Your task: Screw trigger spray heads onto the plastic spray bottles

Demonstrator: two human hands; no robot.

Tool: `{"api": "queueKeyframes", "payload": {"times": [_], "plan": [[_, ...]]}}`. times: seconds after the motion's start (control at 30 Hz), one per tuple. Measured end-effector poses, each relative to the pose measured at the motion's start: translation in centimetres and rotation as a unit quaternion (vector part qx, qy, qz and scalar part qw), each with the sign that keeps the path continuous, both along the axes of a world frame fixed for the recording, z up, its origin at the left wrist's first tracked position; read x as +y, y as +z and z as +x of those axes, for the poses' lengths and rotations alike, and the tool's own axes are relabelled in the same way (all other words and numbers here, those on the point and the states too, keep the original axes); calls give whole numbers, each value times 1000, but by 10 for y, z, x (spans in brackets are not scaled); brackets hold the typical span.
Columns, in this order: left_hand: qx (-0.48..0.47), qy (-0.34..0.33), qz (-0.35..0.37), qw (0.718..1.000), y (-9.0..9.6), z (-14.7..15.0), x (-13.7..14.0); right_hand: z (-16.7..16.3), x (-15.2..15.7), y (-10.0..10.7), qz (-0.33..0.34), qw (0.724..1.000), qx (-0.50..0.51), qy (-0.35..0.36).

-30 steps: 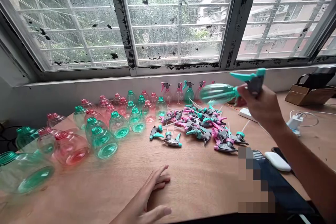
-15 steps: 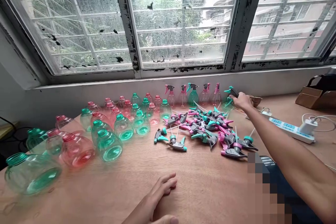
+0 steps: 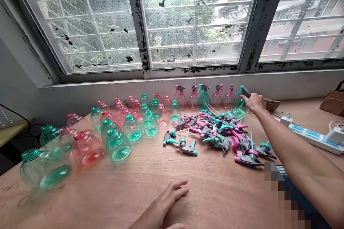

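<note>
My right hand (image 3: 254, 102) reaches to the back of the table, its fingers closed round the dark head of a green spray bottle (image 3: 239, 109). That bottle stands upright, or nearly so, at the right end of a row of topped bottles by the wall; the fingers hide part of its head. My left hand (image 3: 173, 200) lies palm down on the bare wood near the front, fingers stretched out, holding nothing. Between the hands spreads a heap of pink, teal and grey trigger sprayers (image 3: 217, 128), with a grey and teal sprayer (image 3: 187, 146) at its near edge.
Several headless green and pink bottles fill the left, among them a large green bottle (image 3: 45, 170) and a pink bottle (image 3: 88, 149). A white power strip (image 3: 314, 137) with cables lies right, near a brown cardboard box (image 3: 333, 101). Windows (image 3: 193, 21) rise behind the table.
My right hand has set the green spray bottle more upright at the end of the row, still gripping its head. The view has shifted slightly left. My left hand stays on the table.
</note>
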State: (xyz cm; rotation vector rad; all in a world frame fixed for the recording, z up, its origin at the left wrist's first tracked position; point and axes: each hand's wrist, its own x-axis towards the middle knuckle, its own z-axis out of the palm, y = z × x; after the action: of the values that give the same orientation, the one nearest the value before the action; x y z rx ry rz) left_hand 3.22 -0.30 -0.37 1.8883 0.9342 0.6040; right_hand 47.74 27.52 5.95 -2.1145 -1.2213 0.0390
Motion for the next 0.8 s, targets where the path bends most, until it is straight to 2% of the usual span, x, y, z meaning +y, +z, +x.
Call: {"api": "queueKeyframes", "payload": {"times": [0.13,0.53,0.7,0.8], "plan": [[14,3,4,1000,1,1,2,1,9,4,-64,997,-43,20],[37,-8,16,999,3,0,1,17,25,20,-146,961,-83,218],[38,-1,21,999,2,0,1,25,23,27,-146,954,-94,245],[38,-5,23,999,3,0,1,26,25,31,-104,961,-112,229]]}}
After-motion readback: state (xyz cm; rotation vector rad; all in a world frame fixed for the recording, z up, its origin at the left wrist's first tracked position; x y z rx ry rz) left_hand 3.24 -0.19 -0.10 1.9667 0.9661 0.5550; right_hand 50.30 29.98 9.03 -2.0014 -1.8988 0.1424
